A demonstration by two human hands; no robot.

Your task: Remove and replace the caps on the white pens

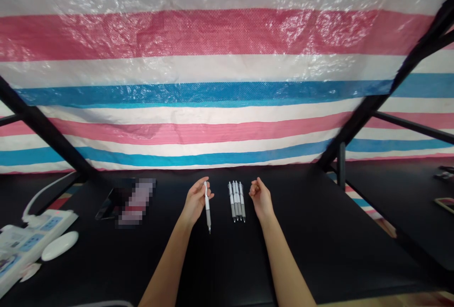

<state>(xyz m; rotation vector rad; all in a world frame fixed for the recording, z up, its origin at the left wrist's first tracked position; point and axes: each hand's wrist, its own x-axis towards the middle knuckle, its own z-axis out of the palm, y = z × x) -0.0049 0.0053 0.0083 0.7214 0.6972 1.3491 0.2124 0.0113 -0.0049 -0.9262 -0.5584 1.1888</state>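
Note:
My left hand (196, 201) is closed round the upper end of a white pen (207, 210), whose tip points toward me above the black table (319, 231). Just right of it, three more white-and-grey pens (237, 201) lie side by side on the table, lined up lengthwise. My right hand (260, 197) hovers beside these pens with its fingers curled inward and nothing visible in them.
A dark phone or tablet (113, 201) lies at the left, partly blurred out. A white power strip (21, 243) with its cable and a white mouse (59, 245) sit at the far left edge. Black frame bars (358, 122) slant up on both sides before a striped tarpaulin.

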